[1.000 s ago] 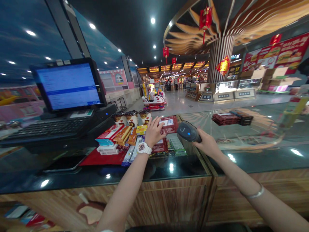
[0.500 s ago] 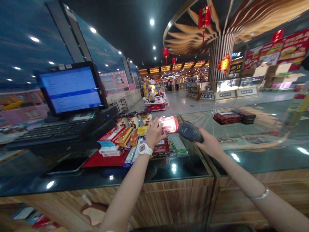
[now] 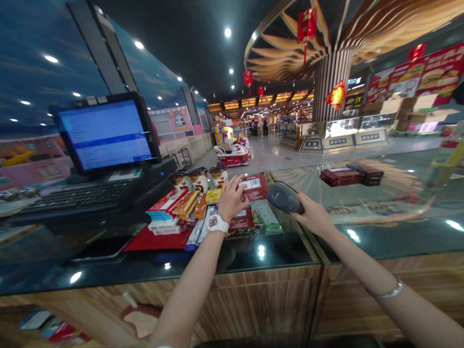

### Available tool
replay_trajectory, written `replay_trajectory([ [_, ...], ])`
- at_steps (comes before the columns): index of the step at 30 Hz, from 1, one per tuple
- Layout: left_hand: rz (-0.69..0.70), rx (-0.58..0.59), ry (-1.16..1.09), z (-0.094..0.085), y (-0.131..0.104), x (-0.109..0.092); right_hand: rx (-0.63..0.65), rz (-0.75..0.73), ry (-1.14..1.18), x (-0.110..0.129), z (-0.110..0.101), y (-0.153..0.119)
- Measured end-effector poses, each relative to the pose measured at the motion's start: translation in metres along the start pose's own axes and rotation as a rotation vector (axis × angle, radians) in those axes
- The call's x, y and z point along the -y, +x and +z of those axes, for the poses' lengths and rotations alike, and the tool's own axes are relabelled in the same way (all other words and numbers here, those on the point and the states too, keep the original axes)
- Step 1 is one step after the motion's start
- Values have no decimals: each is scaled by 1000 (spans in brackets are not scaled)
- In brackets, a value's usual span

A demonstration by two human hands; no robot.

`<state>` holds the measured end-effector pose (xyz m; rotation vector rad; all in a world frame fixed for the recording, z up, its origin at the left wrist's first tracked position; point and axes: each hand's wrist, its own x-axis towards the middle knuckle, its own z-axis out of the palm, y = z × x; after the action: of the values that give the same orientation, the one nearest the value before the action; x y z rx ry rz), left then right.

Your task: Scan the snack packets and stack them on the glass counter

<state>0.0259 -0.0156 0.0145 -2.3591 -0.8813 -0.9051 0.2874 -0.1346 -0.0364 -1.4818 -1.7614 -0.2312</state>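
Closed on a brown snack packet (image 3: 256, 187) is my left hand (image 3: 232, 199), its fingers over the packet's left end. A white barcode label faces up on the packet. My right hand (image 3: 312, 212) grips a dark barcode scanner (image 3: 284, 197), whose head points left, close beside the packet's right end. Below my left hand lie more brown packets (image 3: 242, 220) and a green-and-white packet (image 3: 268, 217). Blue-and-white sticks (image 3: 197, 234), orange snack packs (image 3: 186, 205) and a stack of red and blue boxes (image 3: 165, 203) sit to the left, some on a red sheet (image 3: 155, 240).
A monitor (image 3: 105, 135) and keyboard (image 3: 83, 195) stand at the left, with a dark tablet-like device (image 3: 103, 248) in front. Several lidded cups (image 3: 198, 179) line the back. Brown packets (image 3: 342, 176) are stacked on the glass counter (image 3: 391, 208) to the right.
The bright scanner light on the brown packet has gone out, and its barcode label now shows. Both hands stay in nearly the same place.
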Motion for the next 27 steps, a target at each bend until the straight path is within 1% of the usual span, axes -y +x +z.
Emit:
replay_trajectory([
  [9,3,-9,11,0,1,-1,79,56,11,3,1,3],
  [13,-22,-24,3,1,1,0,85,-28,60,3,4,6],
  [16,-48,-22,-7,1,2,1,103,-97,61,-2,4,11],
  [20,-72,-24,-27,1,4,1,174,-185,46,-16,5,29],
  [24,-130,-71,-32,3,4,2,224,-282,59,-35,11,57],
  [27,-204,-116,-32,4,3,3,226,-285,90,-48,21,73],
])
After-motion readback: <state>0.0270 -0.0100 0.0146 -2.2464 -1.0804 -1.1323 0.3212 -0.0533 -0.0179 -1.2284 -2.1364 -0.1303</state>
